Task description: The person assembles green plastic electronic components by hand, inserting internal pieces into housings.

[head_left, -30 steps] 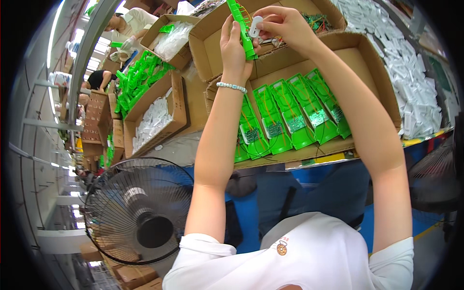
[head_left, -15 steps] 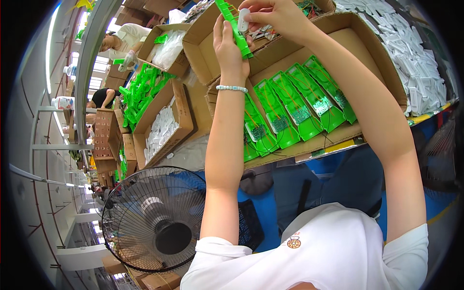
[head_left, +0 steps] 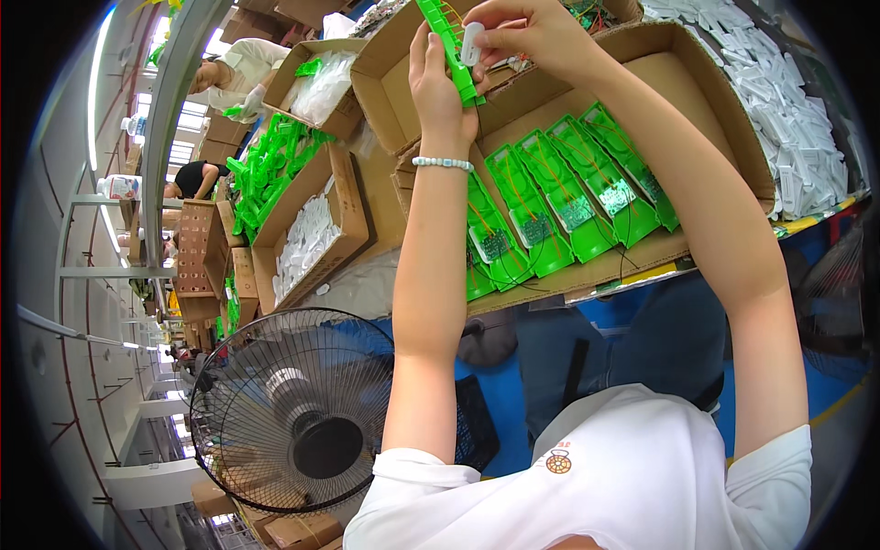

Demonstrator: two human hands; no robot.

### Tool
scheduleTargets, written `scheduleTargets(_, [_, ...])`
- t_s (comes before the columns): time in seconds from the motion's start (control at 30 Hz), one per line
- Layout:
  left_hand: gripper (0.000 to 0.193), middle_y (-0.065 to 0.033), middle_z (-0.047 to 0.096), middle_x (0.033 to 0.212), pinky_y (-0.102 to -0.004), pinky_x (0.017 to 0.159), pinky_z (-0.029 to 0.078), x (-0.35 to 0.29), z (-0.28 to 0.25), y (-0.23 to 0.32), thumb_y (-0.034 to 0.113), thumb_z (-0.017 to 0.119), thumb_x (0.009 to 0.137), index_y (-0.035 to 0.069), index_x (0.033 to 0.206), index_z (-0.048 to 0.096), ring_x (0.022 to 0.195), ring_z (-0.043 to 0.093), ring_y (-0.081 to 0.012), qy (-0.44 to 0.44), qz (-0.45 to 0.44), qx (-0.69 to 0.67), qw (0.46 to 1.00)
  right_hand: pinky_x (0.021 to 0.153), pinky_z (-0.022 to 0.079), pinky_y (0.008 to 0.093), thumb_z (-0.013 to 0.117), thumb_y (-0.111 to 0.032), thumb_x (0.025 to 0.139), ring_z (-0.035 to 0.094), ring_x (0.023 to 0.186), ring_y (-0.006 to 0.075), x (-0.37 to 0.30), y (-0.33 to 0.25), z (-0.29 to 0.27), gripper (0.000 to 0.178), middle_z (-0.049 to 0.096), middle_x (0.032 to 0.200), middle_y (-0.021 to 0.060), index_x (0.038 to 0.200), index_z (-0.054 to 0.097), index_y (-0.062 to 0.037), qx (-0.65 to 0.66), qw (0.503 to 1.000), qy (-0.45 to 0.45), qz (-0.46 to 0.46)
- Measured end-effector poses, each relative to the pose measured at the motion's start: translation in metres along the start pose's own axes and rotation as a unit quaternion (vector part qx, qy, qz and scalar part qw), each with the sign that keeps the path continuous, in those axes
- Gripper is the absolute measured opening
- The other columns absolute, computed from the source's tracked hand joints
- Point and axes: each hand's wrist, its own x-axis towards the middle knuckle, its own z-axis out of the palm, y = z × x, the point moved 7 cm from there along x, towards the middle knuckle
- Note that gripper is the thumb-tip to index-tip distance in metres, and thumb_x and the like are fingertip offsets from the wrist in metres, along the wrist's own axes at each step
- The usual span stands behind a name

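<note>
My left hand [head_left: 442,103], with a beaded bracelet at its wrist, is closed around a long green plastic housing [head_left: 449,53] near the top of the view. Thin wires show along the housing's edge. Between the fingers of my right hand [head_left: 524,35] is a small white plastic piece [head_left: 472,44], held right beside the housing; whether the two touch I cannot tell. Below my hands, a cardboard box [head_left: 676,84] contains several green housings [head_left: 559,197] in a row, with circuit boards and orange and black wires in them.
White plastic parts [head_left: 779,110] are heaped at the right. On the left stand a carton of white parts [head_left: 307,240], a pile of green parts [head_left: 266,174] and a carton with clear bags [head_left: 323,87]. A black fan [head_left: 293,412] is near my left arm. A co-worker [head_left: 246,73] works beyond.
Both hands, still holding the housing and white piece, appear slightly lower and further right, along with the whole scene. The co-worker's arm has shifted.
</note>
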Motion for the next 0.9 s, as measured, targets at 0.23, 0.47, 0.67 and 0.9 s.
scheduleTargets(0.23, [0.038, -0.0085, 0.06, 0.09, -0.0266, 0.042, 0.043, 0.002, 0.002, 0.002, 0.024, 0.039, 0.104, 0.01, 0.139, 0.039, 0.056, 0.055, -0.0152, -0.017, -0.001, 0.0, 1.0, 0.064, 0.055, 0.0239, 0.065, -0.001, 0.086, 0.066, 0.071, 0.0124, -0.001, 0.002, -0.001, 0.019, 0.069, 0.084, 0.0076, 0.103, 0.066, 0.0054, -0.024, 1.0, 0.0, 0.011])
scheduleTargets(0.47, [0.042, -0.0064, 0.062, 0.085, -0.0256, 0.044, 0.046, 0.003, 0.001, -0.003, 0.024, 0.045, 0.103, 0.008, 0.141, 0.037, 0.058, 0.057, -0.0132, -0.001, 0.028, 0.079, 0.996, 0.061, 0.055, 0.023, 0.065, -0.002, 0.087, 0.067, 0.07, 0.0118, 0.004, 0.008, -0.008, 0.018, 0.07, 0.085, 0.0086, 0.104, 0.067, 0.0038, -0.002, 0.996, 0.029, 0.085])
scheduleTargets(0.67, [0.04, -0.005, 0.06, 0.082, -0.0256, 0.044, 0.046, -0.001, 0.008, -0.001, 0.023, 0.045, 0.103, 0.01, 0.141, 0.04, 0.057, 0.056, -0.0121, -0.004, 0.0, 0.043, 0.999, 0.072, 0.056, 0.024, 0.067, -0.009, 0.089, 0.066, 0.077, 0.0107, 0.006, 0.011, -0.02, 0.028, 0.07, 0.093, 0.0087, 0.114, 0.065, 0.0024, -0.096, 0.994, 0.003, 0.05])
scheduleTargets(0.9, [0.038, -0.0094, 0.062, 0.092, -0.0259, 0.045, 0.042, -0.004, 0.002, 0.005, 0.026, 0.044, 0.103, 0.01, 0.138, 0.041, 0.058, 0.055, -0.016, 0.025, -0.003, 0.041, 0.999, 0.071, 0.056, 0.024, 0.066, -0.008, 0.089, 0.066, 0.077, 0.0103, 0.004, 0.012, -0.012, 0.027, 0.069, 0.094, 0.0077, 0.115, 0.065, 0.0023, -0.097, 0.995, -0.012, 0.033])
